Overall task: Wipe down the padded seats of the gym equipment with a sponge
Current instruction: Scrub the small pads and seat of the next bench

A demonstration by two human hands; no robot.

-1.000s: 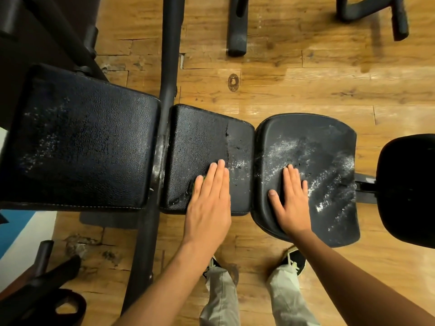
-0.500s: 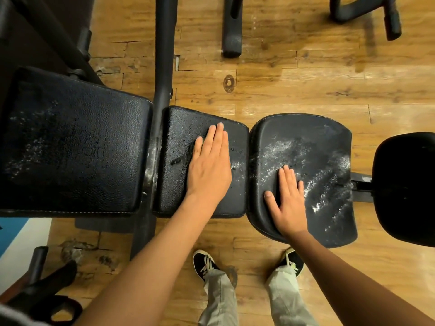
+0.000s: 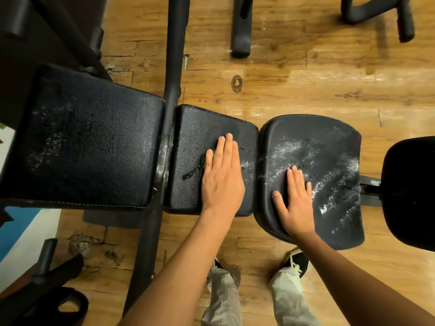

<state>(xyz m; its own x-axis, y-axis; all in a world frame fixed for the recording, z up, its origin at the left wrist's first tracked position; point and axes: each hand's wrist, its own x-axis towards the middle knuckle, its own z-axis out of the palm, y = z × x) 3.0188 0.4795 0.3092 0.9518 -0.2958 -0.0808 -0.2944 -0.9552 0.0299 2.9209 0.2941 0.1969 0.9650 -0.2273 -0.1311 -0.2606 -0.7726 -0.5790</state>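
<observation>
Three black padded sections lie in a row. My left hand (image 3: pixel 222 182) lies flat with straight fingers on the small middle pad (image 3: pixel 195 128), pressing down. No sponge shows; anything under the palm is hidden. A dark wet streak (image 3: pixel 193 172) runs left of that hand. My right hand (image 3: pixel 295 203) rests flat on the curved right seat pad (image 3: pixel 317 142), which carries white foamy smears (image 3: pixel 329 184). The big left pad (image 3: pixel 89 147) has faint white speckles.
A round black pad (image 3: pixel 409 189) sits at the far right. Black frame tubes (image 3: pixel 174 55) cross the wooden floor (image 3: pixel 282 90) behind the pads, with more equipment legs (image 3: pixel 240 27) at the top. My shoes (image 3: pixel 296 262) stand below the seat.
My left hand slid from the middle pad's near edge toward its far edge, then drew back slightly. The right hand stayed flat on the seat pad.
</observation>
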